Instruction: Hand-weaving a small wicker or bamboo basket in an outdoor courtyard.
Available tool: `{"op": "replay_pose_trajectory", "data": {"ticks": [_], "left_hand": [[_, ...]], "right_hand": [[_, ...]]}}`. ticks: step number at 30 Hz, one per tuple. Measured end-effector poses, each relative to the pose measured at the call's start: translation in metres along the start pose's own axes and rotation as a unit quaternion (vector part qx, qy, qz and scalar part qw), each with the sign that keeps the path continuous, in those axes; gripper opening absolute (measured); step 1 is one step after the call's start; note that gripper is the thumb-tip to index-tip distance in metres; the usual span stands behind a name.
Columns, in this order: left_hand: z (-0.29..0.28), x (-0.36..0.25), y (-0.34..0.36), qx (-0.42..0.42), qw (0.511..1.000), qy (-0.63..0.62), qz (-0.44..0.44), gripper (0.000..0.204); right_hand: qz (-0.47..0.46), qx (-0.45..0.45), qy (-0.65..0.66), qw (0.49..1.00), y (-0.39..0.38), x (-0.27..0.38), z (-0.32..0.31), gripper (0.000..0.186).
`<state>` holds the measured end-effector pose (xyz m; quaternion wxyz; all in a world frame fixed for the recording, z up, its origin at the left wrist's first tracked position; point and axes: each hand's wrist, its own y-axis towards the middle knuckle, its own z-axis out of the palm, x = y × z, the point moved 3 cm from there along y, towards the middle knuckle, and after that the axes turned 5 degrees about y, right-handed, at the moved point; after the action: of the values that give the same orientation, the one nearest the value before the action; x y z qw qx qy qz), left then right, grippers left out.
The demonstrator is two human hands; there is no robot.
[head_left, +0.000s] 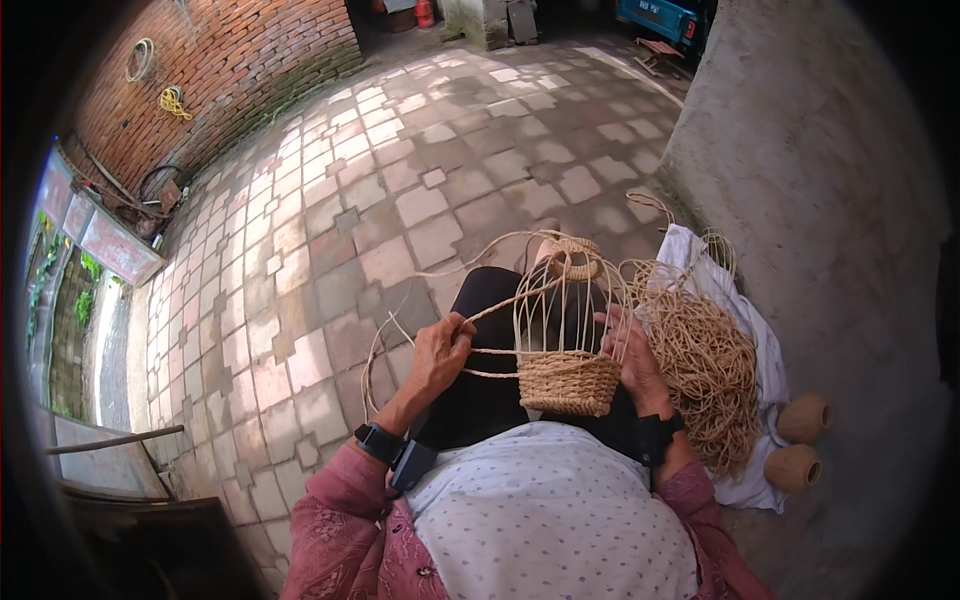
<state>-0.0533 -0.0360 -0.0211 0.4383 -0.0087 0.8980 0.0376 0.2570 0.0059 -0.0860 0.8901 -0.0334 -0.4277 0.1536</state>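
Observation:
A half-woven straw-coloured basket (568, 385) rests over my lap. Its thick woven band lies nearest me, and thin bare stakes run from it to a small round woven end (575, 258) on the far side. My left hand (443, 350) is closed around a twisted cord (512, 297) left of the basket; loose strands trail from that hand and from the band. At the basket's right side, my right hand (632, 358) grips the woven band by its edge, with the fingers partly behind the stakes.
A heap of tangled cord (697, 365) lies on a white cloth (752, 325) to my right. Two round wooden pots (793, 468) stand beside it, near a grey wall (820, 200). Paving (330, 250) stretches ahead toward a brick wall (220, 80) and a blue vehicle (657, 18).

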Motion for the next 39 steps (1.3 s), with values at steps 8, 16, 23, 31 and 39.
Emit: {"op": "replay_pose_trajectory", "data": {"ticks": [8,16,23,31,39], "left_hand": [[-0.001,-0.016,0.009,0.128,0.945,-0.277,-0.114,0.021],[0.038,-0.039,0.028,0.158,0.898,-0.396,-0.111,0.013],[0.056,-0.04,0.029,0.038,0.993,-0.058,0.096,0.017],[0.039,-0.083,0.03,-0.096,0.969,0.121,0.195,0.024],[0.051,-0.102,0.035,-0.03,0.96,0.194,0.199,0.024]], "right_hand": [[0.019,-0.002,-0.01,1.0,0.0,-0.002,0.0,0.053],[0.016,0.005,-0.02,1.0,0.001,-0.002,0.004,0.052],[0.022,0.025,-0.052,0.998,-0.001,0.0,0.015,0.057],[-0.171,-0.161,-0.456,0.858,-0.003,0.048,0.012,0.047],[-0.214,-0.06,-0.544,0.809,0.026,0.038,0.074,0.084]]}}
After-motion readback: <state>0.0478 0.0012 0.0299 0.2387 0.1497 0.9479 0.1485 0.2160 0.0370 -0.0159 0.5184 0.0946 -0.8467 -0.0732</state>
